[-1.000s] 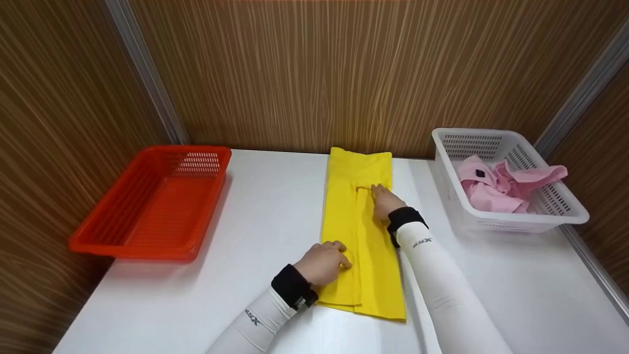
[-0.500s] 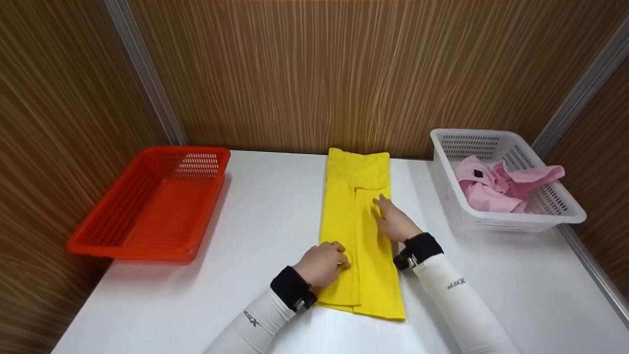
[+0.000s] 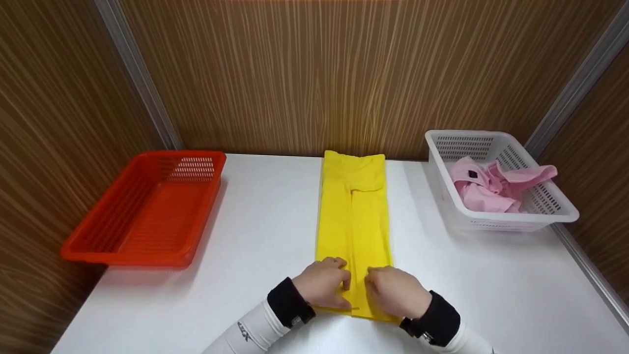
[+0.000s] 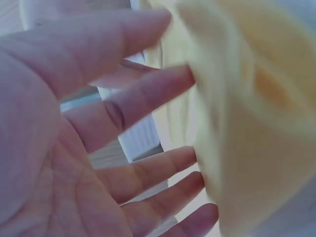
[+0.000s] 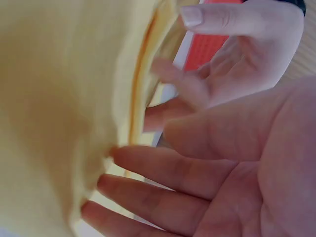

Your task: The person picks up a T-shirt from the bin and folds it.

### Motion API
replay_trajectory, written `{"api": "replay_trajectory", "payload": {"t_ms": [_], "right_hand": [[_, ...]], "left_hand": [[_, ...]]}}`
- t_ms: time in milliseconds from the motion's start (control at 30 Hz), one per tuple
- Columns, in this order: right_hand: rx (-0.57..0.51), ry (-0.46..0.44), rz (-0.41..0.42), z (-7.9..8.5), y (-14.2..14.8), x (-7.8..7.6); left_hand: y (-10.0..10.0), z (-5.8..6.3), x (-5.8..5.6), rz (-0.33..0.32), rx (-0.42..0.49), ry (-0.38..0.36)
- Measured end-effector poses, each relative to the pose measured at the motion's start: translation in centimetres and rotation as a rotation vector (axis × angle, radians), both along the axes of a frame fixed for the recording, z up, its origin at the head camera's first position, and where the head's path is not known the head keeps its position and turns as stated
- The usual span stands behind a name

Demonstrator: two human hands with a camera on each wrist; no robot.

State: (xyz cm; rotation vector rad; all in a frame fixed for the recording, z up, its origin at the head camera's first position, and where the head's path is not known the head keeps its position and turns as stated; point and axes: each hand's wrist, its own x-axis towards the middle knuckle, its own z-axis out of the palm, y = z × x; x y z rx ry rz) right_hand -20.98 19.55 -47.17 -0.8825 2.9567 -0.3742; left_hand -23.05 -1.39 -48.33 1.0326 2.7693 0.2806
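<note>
A yellow garment [image 3: 366, 216], folded into a long narrow strip, lies flat on the white table with its far end near the back panel. My left hand [image 3: 323, 281] rests its fingertips on the left layer near the close end. Beside it, my right hand [image 3: 397, 290] touches the right layer with its fingertips. Both wrist views show fairly straight, spread fingers with tips against the yellow cloth [image 4: 261, 163], and no cloth gripped. The right wrist view also catches the left hand [image 5: 247, 64] across a fold edge.
On the left stands a red plastic basket [image 3: 125, 259] with nothing in it. A white basket [image 3: 523, 216] at the back right contains a crumpled pink garment [image 3: 484, 189] with a dark label. Wood-grain panels [image 3: 275, 73] enclose the back and sides of the table [image 3: 265, 216].
My right hand has come down the garment from its upper part to the close end, beside the left. The left hand stays near its place, its thumb now spread lower. The garment keeps its shape.
</note>
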Motion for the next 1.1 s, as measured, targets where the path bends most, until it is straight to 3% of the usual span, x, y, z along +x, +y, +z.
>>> {"api": "replay_trajectory", "payload": {"t_ms": [167,467,667,933,1100], "right_hand": [[0.020,0.098,0.040,-0.1,-0.3,1.6],[0.004,0.099,0.017,-0.3,-0.8,1.5],[-0.005,0.125,0.066,-0.2,-0.3,1.4],[0.033,0.063,0.063,-0.3,0.0,1.7],[0.086,0.179,0.060,-1.0,-0.6,2.0]], "left_hand": [[0.6,-0.4,0.8,0.006,-0.044,0.060],[1.2,0.1,1.7,0.018,-0.151,0.055],[1.7,-0.3,1.9,0.036,-0.106,0.099],[1.4,0.2,1.5,0.071,-0.055,0.079],[1.3,0.3,1.4,0.082,-0.015,0.066]]}}
